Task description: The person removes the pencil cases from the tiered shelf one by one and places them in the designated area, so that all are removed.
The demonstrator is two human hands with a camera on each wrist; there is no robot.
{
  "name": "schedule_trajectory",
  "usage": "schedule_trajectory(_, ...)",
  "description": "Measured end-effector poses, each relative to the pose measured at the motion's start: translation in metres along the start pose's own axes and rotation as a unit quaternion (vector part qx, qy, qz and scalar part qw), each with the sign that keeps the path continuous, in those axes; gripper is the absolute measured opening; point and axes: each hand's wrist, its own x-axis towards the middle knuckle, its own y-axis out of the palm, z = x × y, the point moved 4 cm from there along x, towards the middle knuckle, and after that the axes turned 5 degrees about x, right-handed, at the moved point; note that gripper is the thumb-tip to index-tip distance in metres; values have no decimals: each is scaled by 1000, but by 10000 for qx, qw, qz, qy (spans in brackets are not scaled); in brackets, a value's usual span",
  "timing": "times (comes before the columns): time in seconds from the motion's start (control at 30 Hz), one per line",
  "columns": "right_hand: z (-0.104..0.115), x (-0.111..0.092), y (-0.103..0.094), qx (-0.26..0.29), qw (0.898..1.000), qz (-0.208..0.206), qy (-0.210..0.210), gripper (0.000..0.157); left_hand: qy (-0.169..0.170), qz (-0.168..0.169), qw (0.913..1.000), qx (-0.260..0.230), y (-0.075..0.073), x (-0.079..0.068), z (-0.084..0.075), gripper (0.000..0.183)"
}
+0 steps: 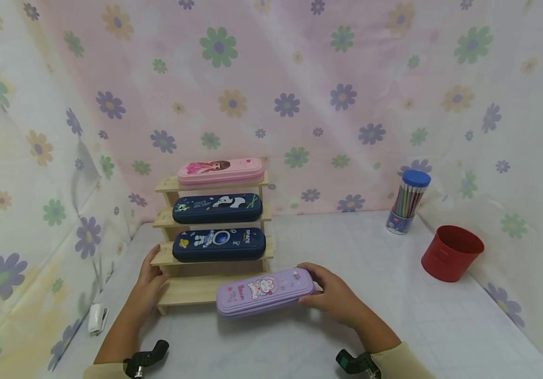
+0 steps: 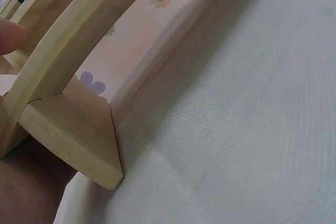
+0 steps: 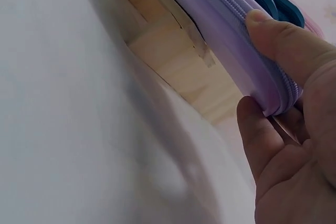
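My right hand point(image 1: 333, 295) grips the right end of a lilac pencil case point(image 1: 266, 292) with a cartoon rabbit. The case is tilted, its left end just in front of the bottom shelf of a stepped wooden rack point(image 1: 188, 290). In the right wrist view, thumb and fingers pinch the zipped end of the case point(image 3: 231, 40). At the rack's left side, my left hand point(image 1: 150, 281) holds on near the second-lowest shelf; its fingers are partly hidden. Upper shelves bear a navy space pencil case point(image 1: 219, 245), a navy panda pencil case point(image 1: 217, 208) and a pink pencil case point(image 1: 221, 172).
A white stapler-like object point(image 1: 98, 319) lies left of my left forearm. To the right stand a blue-lidded tub of pencils point(image 1: 407, 202) and a red bucket point(image 1: 446, 258). Flowered cloth point(image 1: 309, 121) hangs behind and at both sides of the white table surface point(image 1: 328, 247).
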Motion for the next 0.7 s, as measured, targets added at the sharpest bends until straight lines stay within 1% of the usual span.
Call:
schedule_trajectory(0.23,-6,-4,-16,57,9999,90,-15,80,-33,-35,10000,-18,1,0,0,86)
schedule_trajectory(0.37,-9,-7,-25,19,9999,68,89,78,46,0,10000,82,0,-1,0,85)
schedule_trajectory(0.53,-13,-10,-38,143,9996,181,181,76,37,23,9998,180,-1,1,-1,85)
schedule_trajectory(0.6,-16,-12,-45,163,9994,210,235,76,44,29,9998,190,-1,2,-1,86)
schedule_trajectory(0.7,-20,-15,-58,88,9991,132,381,77,63,33,9998,187,-1,1,0,86)
